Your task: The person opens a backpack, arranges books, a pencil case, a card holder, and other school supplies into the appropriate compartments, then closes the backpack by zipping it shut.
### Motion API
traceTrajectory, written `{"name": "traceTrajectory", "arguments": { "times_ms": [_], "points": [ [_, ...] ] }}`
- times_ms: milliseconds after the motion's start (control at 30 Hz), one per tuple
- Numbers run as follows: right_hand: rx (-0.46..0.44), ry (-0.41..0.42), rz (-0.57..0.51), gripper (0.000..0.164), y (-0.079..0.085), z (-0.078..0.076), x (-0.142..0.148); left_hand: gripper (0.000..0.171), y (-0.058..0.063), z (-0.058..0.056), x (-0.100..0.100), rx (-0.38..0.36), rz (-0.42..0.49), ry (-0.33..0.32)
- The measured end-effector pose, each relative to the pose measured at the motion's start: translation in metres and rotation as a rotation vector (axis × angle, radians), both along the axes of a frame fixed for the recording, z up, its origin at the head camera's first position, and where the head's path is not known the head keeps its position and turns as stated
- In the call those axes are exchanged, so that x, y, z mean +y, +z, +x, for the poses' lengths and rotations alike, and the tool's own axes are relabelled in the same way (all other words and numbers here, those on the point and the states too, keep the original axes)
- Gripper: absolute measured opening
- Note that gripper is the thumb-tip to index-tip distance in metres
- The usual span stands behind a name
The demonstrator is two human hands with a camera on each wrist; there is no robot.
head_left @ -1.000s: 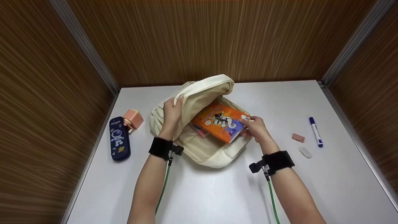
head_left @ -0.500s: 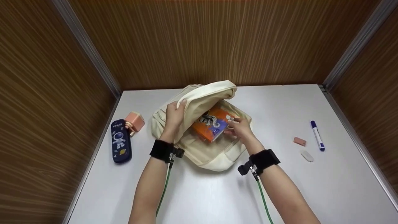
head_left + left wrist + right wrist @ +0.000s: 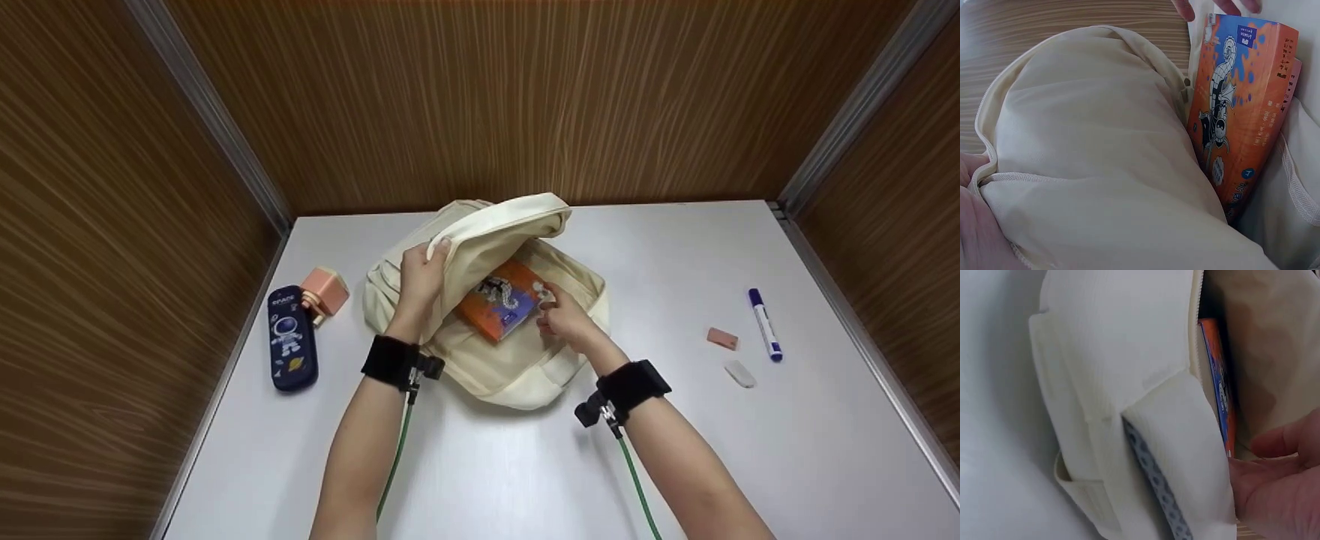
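Observation:
A cream backpack (image 3: pixel 525 386) lies on the table with its main compartment unzipped. My left hand (image 3: pixel 422 279) grips the edge of its raised flap, with the thumb over the rim. Inside, under the flap, sits an orange and purple book (image 3: pixel 501 300) with a cartoon seahorse on its cover; its far part is hidden by the flap in the head view. A pinkish book (image 3: pixel 1296 76) shows behind it in the left wrist view. My right hand (image 3: pixel 568 319) is in the opening, its loosely bent fingertips right at the book's near end, thumb standing apart from the cover.
To the left lie a navy pencil case (image 3: pixel 292 337) with an astronaut and a pink and cream block-shaped item (image 3: pixel 325 291). On the right are a blue-capped marker (image 3: pixel 765 324), a pink eraser (image 3: pixel 722 338) and a white eraser (image 3: pixel 740 373). Wood-grain panels (image 3: pixel 480 105) enclose the table.
The orange book has gone leftward and deeper into the backpack, with my right hand following it and loosening its hold. My left hand keeps the flap raised.

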State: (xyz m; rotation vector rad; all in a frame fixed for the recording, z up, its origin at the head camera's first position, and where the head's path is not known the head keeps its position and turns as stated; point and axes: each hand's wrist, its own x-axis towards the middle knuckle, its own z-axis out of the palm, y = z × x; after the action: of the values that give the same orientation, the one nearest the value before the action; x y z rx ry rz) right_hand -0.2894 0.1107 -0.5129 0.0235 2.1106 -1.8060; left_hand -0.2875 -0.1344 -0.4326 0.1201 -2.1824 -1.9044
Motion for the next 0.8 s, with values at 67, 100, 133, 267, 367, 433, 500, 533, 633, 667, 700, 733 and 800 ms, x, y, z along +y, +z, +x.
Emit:
{"name": "traceTrajectory", "arguments": {
  "times_ms": [67,100,133,267,367,433,500,533,633,667,700,733,800],
  "points": [
    [0.063,0.015,0.053,0.062,0.003,0.001,0.005,0.029,0.0,0.0,0.0,-0.001,0.0,-0.004],
    [0.093,0.007,0.078,0.057,0.006,0.001,0.008,0.029,0.0,0.0,0.001,-0.002,0.001,-0.006],
    [0.126,-0.003,0.098,0.052,0.009,0.001,0.011,0.028,0.0,0.0,0.001,-0.002,0.0,-0.007],
    [0.234,-0.076,0.135,0.044,0.023,0.001,0.024,0.027,0.0,0.0,0.003,0.014,-0.03,-0.025],
    [0.331,-0.15,0.127,0.043,0.034,0.001,0.033,0.026,-0.001,0.001,0.004,0.029,-0.076,-0.059],
    [0.429,-0.192,0.152,0.045,0.041,0.002,0.037,0.026,-0.002,0.004,0.005,0.041,-0.122,-0.096],
    [0.543,-0.221,0.204,0.046,0.046,0.004,0.04,0.026,-0.004,0.007,0.007,0.057,-0.19,-0.139],
    [0.601,-0.227,0.234,0.046,0.048,0.005,0.04,0.026,-0.005,0.01,0.009,0.067,-0.232,-0.158],
    [0.718,-0.219,0.309,0.045,0.051,0.007,0.041,0.025,-0.01,0.019,0.013,0.101,-0.347,-0.22],
    [0.737,-0.208,0.331,0.045,0.051,0.007,0.041,0.025,-0.011,0.023,0.015,0.11,-0.383,-0.239],
    [0.749,-0.192,0.349,0.044,0.05,0.008,0.041,0.024,-0.013,0.027,0.017,0.119,-0.416,-0.26],
    [0.754,-0.175,0.362,0.044,0.05,0.008,0.04,0.023,-0.015,0.031,0.019,0.127,-0.453,-0.28],
    [0.744,-0.133,0.395,0.044,0.048,0.01,0.039,0.023,-0.018,0.039,0.024,0.127,-0.519,-0.328]
  ]
}}
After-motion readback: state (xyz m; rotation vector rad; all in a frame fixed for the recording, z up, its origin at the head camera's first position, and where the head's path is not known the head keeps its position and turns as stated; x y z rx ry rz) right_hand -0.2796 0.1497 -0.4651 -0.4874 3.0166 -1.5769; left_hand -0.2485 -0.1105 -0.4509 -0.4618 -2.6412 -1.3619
